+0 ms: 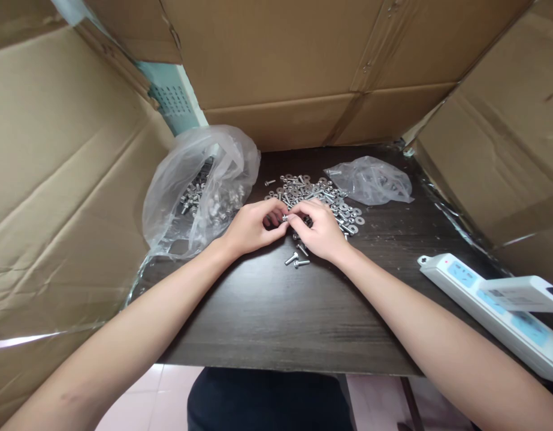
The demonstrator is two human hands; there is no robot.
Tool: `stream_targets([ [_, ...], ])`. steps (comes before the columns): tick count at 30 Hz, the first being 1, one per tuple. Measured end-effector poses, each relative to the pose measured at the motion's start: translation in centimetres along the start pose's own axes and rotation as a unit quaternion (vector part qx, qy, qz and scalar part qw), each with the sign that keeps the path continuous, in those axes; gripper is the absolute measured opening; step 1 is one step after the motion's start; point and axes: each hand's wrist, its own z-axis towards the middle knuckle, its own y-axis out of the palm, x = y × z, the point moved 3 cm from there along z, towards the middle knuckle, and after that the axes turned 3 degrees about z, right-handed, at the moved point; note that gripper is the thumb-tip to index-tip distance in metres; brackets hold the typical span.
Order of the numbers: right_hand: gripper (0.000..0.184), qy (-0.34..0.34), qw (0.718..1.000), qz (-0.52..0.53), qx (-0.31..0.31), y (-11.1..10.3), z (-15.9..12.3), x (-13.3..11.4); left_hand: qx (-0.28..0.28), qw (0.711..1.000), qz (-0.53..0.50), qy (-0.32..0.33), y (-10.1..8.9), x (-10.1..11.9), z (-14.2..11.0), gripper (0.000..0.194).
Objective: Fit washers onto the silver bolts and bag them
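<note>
Metal fastener (284,218), small and mostly hidden by my fingers, so I can't tell whether it is a bolt alone or has a nut or washer on it. My left hand (253,226) and right hand (322,230) both have a closed grip on it, and it sits right between my fingertips, at the near side of the hardware pile (307,190). My hands cover part of that pile. Clouded plastic blurs what fills the left bag (233,152) and the right bag (377,179). The right edge cuts off the power strip (465,281) and the white plug (521,293) over it; the plug's label is too small to read, as are the rows of characters on the greenish surface (172,99) at far left. Loose bolts (291,259) lie on the desk (267,311), just nearer than my grip.
</note>
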Motion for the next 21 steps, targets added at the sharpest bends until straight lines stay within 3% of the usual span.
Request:
stream_targets([
  [15, 0.021, -0.003, 1.0, -0.015, -0.006, 0.18, -0.02, -0.03, 0.0, 1.0, 0.0, -0.006, -0.04, 0.04, 0.04, 0.015],
  [21, 0.012, -0.02, 1.0, 0.001, -0.004, 0.02, -0.07, -0.04, 0.0, 1.0, -0.003, -0.008, -0.08, 0.13, 0.02, 0.015],
])
